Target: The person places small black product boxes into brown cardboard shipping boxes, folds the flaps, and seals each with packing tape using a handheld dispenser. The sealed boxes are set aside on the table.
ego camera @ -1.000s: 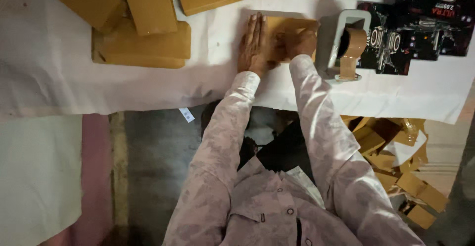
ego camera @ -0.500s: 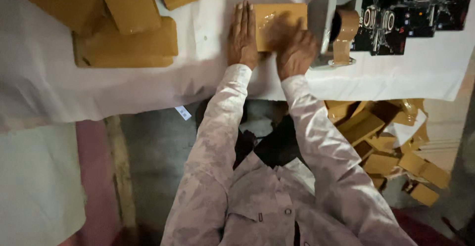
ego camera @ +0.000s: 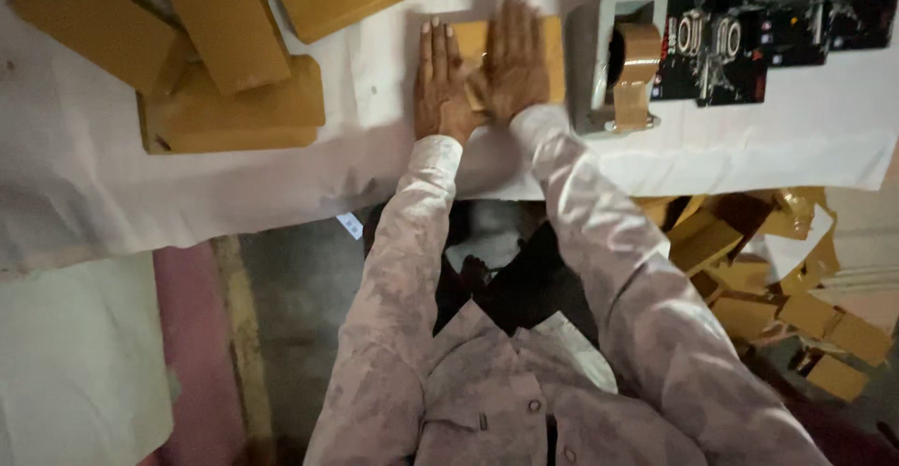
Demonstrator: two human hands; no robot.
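Your two hands lie flat on a small brown cardboard parcel (ego camera: 510, 49) at the near edge of a table spread with white paper (ego camera: 805, 138). Your left hand (ego camera: 442, 87) is fully open, fingers straight and close together, its palm pressing the parcel's left end and the paper beside it. Your right hand (ego camera: 513, 63) is also spread open, palm down across the middle of the parcel; neither hand grips anything. The parcel is plain tan, flat and roughly rectangular, mostly covered by your hands, so only its top edge and right end show. Just beside it on the right stands one grey tape dispenser (ego camera: 613, 54) holding a single roll of brown tape (ego camera: 637, 59). Beyond the dispenser lie dark printed cartons (ego camera: 749, 35), overlapping so their count cannot be told. To the left a loose pile of brown cardboard envelopes (ego camera: 225, 63) rests on the paper, at least five visible, well apart from the parcel. Below the table's right end, a heap of flattened brown boxes (ego camera: 758, 279) sits on the floor, too jumbled to count
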